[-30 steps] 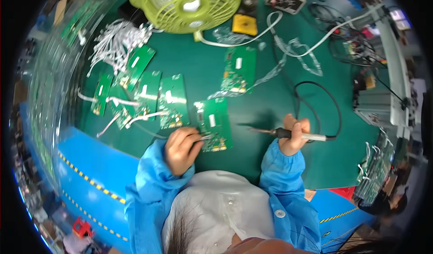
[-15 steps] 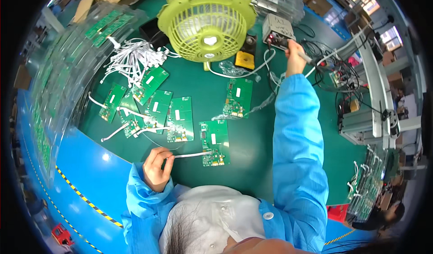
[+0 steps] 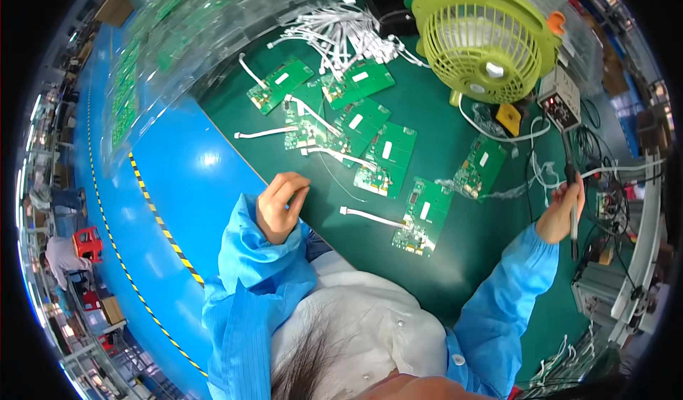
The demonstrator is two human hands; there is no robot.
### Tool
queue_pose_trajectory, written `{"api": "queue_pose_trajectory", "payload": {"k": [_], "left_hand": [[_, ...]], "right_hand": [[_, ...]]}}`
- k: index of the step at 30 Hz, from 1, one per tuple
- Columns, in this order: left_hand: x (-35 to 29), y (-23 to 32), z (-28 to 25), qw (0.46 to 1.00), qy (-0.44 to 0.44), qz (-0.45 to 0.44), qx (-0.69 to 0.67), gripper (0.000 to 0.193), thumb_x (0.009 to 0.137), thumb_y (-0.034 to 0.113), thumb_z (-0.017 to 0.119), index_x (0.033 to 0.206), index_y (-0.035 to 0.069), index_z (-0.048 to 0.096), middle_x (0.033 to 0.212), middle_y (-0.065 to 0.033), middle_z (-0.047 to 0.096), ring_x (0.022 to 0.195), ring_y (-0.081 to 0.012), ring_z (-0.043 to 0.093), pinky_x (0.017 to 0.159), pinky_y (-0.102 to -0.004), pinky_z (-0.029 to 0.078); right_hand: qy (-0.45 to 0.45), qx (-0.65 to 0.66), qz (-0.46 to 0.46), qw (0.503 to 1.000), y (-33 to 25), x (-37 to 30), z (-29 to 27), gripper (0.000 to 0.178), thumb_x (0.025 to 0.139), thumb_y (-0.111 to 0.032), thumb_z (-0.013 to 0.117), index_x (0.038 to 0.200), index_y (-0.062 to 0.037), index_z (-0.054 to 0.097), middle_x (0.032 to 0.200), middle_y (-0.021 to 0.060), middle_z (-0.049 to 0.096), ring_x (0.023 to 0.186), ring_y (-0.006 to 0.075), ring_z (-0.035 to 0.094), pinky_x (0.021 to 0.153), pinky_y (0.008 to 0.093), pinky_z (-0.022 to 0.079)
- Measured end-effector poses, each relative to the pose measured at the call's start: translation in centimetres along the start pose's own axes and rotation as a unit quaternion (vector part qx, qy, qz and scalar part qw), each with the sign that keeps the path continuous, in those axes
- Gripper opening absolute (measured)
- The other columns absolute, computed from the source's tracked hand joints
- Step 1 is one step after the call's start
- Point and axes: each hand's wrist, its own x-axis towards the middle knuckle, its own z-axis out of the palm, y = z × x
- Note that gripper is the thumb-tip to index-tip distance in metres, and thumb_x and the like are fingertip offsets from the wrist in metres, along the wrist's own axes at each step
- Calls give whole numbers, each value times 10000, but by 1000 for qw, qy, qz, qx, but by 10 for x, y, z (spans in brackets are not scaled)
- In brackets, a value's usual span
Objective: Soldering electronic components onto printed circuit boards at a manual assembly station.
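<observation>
Right of the green desk fan (image 3: 491, 41), nearer the person, a soldering iron (image 3: 574, 229) is gripped in the right hand (image 3: 560, 214). In front of the fan, a white-cabled circuit board (image 3: 421, 216) lies on the worktop (image 3: 477, 243). Well left of the fan, the left hand (image 3: 279, 208) curls; whether thumb and forefinger meet, I cannot tell.

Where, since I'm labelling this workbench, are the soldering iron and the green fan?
Soldering iron (image 3: 574, 221), head view: silver part of its handle.
Green fan (image 3: 482, 48), head view: front grille.
</observation>
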Motion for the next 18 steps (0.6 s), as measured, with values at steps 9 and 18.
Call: {"api": "queue_pose_trajectory", "payload": {"k": [9, 18], "left_hand": [[22, 15, 58, 960, -192, 185, 86, 120, 719, 67, 595, 837, 47, 610, 842, -54, 563, 682, -211, 524, 656, -289, 419], [6, 67, 61, 960, -125, 250, 14, 119, 664, 53, 614, 772, 103, 611, 751, -1, 544, 660, -150, 490, 825, -335, 335]], "right_hand": [[-4, -46, -71, 996, -17, -129, -30, 200, 754, -7, 493, 952, -18, 521, 898, 129, 499, 739, 180, 440, 686, 271, 381], [-143, -63, -144, 977, -15, -171, -15, 145, 638, 5, 520, 746, -68, 457, 587, 67, 468, 563, 161, 361, 565, 288, 330]]}}
